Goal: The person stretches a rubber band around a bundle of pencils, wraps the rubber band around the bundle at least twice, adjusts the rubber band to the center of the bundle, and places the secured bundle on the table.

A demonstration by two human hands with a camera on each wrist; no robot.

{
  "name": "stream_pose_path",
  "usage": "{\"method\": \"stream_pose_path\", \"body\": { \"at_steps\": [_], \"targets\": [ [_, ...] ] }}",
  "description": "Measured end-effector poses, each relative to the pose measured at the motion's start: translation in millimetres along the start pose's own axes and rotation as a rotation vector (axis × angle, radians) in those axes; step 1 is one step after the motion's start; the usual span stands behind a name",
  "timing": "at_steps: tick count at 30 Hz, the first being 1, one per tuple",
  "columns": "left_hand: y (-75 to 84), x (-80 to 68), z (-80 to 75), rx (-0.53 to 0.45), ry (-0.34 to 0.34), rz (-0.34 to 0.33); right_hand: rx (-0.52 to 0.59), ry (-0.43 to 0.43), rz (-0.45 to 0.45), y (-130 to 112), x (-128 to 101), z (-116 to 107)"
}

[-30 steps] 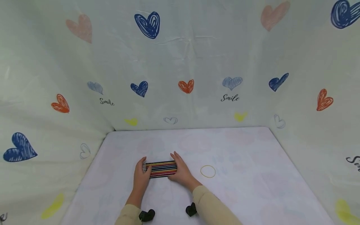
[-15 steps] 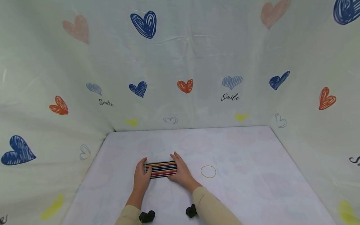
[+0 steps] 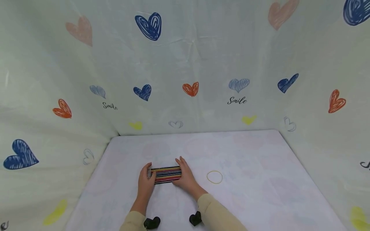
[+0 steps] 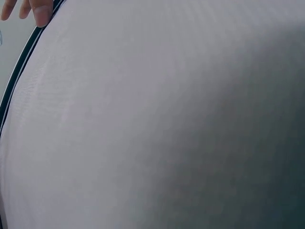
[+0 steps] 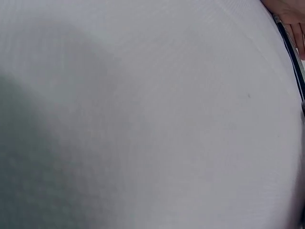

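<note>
1. The left hand (image 3: 146,179) is gripping one end of a bundle of striped sticks (image 3: 166,175), perhaps pencils, with the thumb across the near side.
2. The right hand (image 3: 186,176) is bracing the other end, thumb and fingers spread about it.
3. The bundle is lying level between the hands; contact with the tabletop (image 3: 260,179) is unclear.
4. Gathering and squaring seems the step in hand — a next move would call for keeping the sticks tight and even.
</note>
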State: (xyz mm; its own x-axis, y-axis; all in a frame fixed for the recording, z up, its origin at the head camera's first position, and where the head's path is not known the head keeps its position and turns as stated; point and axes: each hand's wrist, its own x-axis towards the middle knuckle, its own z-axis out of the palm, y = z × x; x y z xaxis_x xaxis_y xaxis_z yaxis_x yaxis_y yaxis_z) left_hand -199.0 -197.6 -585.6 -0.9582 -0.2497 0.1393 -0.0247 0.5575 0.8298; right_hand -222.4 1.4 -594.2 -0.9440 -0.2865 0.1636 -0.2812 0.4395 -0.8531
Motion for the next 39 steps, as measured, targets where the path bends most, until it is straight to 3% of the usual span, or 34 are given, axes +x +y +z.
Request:
{"method": "stream_pose_path", "body": {
  "at_steps": [7, 17, 23, 30, 34, 39],
  "targets": [
    [-4.0, -7.7, 0.6, 0.034, -0.032, -0.027, 0.069, 0.024, 0.024, 1, -7, 3],
    [-0.6, -1.2, 1.1, -0.017, -0.005, -0.013, 0.115, 0.038, 0.030, -2, -1, -4],
    [-3.4, -6.0, 5.0, -0.036, -0.005, -0.015, 0.133, -0.012, 0.027, 8, -8, -13],
    [-2.2, -6.2, 2.7, -0.050, 0.044, -0.002, 0.112, -0.037, 0.025, 11, -9, -18],
    [-3.6, -4.9, 3.8, 0.026, 0.029, 0.035, 0.076, -0.079, 0.031, 11, -8, -15],
    [-8.2, 0.0, 6.4, 0.173, -0.055, 0.112, 0.011, -0.106, 0.001, 8, -4, -11]
  ]
}}
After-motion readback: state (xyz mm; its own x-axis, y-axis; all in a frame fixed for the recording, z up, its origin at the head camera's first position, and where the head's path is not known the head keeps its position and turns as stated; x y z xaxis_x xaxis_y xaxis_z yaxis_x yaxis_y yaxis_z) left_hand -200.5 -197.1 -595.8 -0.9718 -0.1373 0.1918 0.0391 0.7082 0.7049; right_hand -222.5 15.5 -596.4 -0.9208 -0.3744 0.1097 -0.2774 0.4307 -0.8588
